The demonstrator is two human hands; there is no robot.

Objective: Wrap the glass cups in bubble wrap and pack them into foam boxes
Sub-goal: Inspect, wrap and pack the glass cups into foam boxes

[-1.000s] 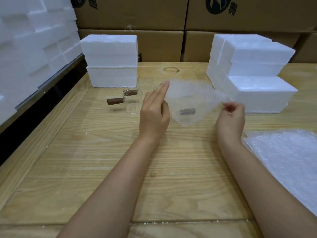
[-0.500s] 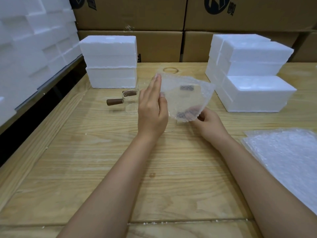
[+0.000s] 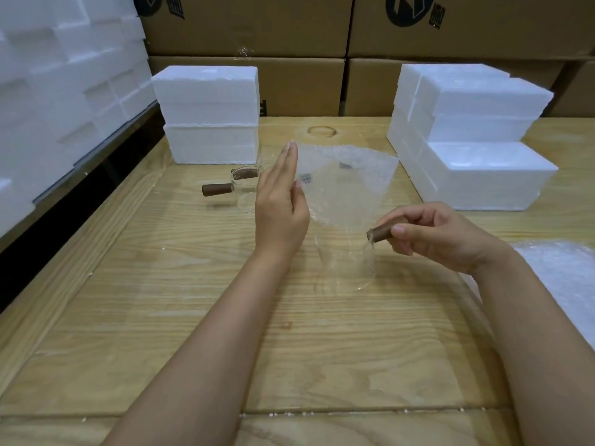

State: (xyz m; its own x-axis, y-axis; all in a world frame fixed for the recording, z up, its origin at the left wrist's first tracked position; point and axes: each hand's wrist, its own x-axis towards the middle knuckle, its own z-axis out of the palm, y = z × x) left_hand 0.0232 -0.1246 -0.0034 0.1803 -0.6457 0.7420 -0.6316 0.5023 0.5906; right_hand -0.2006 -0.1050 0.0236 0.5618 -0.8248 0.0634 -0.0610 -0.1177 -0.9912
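Head view: the left hand (image 3: 280,207) pinches the bubble wrap (image 3: 349,185) upright between thumb and straight fingers, probably spread to receive the glass cup (image 3: 349,265), which the right hand (image 3: 431,236) grasps by its brown handle, mid-surface (image 3: 193,317); another cup (image 3: 246,191) stands far left

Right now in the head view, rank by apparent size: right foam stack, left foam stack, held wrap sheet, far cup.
1. right foam stack, largest.
2. left foam stack and wrap sheet: these look about alike, and the sheet is nearer the camera, so they are not ranked.
3. far cup, smallest.
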